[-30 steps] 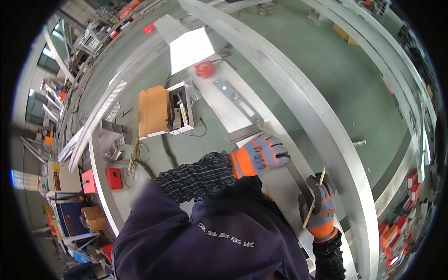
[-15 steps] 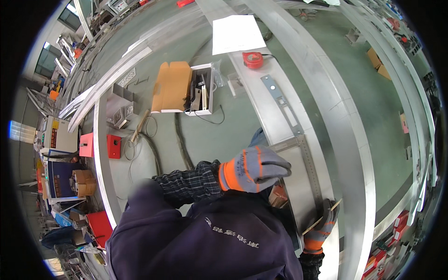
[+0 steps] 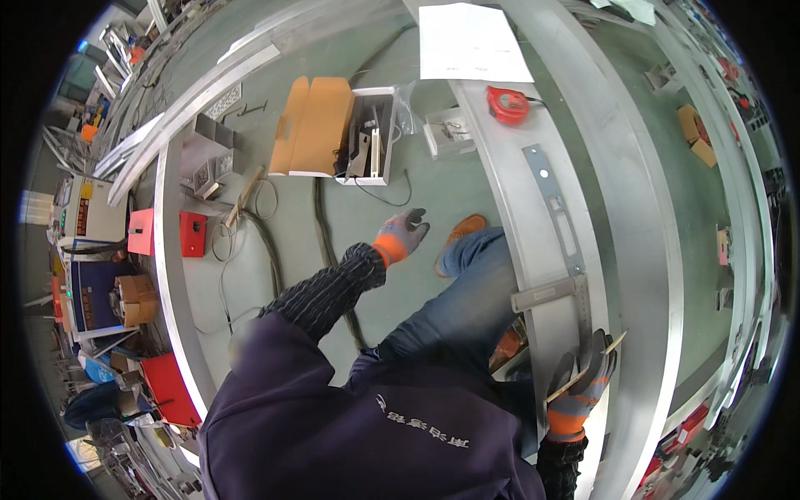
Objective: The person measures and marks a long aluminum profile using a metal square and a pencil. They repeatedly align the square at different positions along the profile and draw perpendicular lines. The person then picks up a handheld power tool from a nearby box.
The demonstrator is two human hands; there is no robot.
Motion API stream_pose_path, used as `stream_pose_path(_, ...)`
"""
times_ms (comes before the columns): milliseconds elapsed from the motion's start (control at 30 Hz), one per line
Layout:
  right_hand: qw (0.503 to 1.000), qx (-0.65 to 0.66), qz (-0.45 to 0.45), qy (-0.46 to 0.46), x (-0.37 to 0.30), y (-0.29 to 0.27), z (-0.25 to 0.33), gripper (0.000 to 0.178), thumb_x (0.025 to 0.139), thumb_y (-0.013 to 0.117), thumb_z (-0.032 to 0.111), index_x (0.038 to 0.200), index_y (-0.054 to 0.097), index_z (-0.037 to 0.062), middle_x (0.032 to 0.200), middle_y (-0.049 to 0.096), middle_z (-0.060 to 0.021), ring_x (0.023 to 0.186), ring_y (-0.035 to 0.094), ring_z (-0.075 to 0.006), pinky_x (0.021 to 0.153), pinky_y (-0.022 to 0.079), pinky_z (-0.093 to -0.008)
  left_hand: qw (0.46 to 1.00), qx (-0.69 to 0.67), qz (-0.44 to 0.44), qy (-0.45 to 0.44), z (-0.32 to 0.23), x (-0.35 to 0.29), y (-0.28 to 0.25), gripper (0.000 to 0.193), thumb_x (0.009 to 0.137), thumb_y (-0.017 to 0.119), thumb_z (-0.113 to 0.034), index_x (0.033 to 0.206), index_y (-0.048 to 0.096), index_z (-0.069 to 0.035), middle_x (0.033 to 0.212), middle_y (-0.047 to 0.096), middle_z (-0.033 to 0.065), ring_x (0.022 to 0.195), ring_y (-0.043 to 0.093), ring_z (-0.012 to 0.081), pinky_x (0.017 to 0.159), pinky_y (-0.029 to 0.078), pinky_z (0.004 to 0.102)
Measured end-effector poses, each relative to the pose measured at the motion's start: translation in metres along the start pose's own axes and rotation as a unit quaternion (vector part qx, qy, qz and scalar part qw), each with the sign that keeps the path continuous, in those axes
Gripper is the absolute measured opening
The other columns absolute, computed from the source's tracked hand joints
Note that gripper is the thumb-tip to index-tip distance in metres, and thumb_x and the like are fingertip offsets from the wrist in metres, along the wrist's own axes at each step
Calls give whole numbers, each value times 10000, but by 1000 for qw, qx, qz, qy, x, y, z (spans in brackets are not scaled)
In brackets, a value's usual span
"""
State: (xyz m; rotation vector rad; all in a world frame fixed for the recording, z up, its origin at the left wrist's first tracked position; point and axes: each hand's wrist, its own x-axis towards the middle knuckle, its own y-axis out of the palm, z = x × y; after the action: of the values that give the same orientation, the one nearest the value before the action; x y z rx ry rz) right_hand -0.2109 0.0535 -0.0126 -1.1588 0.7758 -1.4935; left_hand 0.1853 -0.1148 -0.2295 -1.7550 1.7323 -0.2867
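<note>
My left hand point(image 3: 402, 237), in a grey and orange glove, hangs over the floor left of the metal beam point(image 3: 500, 167), its fingers slightly bent and apart, with nothing in them. My right hand point(image 3: 581, 392), gloved alike, rests on the beam close to my body. Between its fingers lies a thin yellowish pencil point(image 3: 569, 386), slanting across the hand. Just beyond the fingertips, a try square point(image 3: 546, 295) lies on the beam, its blade pointing along the length. Further along are a slotted grey metal plate point(image 3: 553, 204), a red tape measure point(image 3: 507, 106) and a white paper sheet point(image 3: 473, 42).
An opened cardboard box point(image 3: 312, 125) with tools stands on the floor, beside a small tray of hardware point(image 3: 451, 133). Dark cables point(image 3: 321, 242) run across the floor. Another wide metal beam point(image 3: 637, 208) is at the right. A pale metal bar point(image 3: 169, 283) lies left.
My left hand has gone from above the beam near the square out to the left over the floor. The view has shifted, and my leg shows more. The right hand still holds the pencil.
</note>
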Motion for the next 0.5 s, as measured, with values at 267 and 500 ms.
stream_pose_path(267, 1000, 10, 19, -7, 6, 28, -9, 517, 1026, 594, 199, 1470, 503, -49, 1448, 573, -262, 1372, 491, -501, 1166, 383, -594, 954, 201, 6, -222, 145, 130, 4, 667, 909, 702, -440, 1490, 563, -144, 1480, 554, 220, 1366, 559, 415, 1140, 482, 476)
stream_pose_path(500, 998, 45, 38, -10, 18, 35, -14, 586, 989, 631, 231, 1436, 464, -111, 1309, 564, -274, 1177, 539, -425, 1023, 443, -537, 933, 239, -22, -266, 206, 202, -4, 588, 844, 749, -295, 1375, 619, -78, 1649, 348, 212, 1373, 553, 425, 1124, 507, 457)
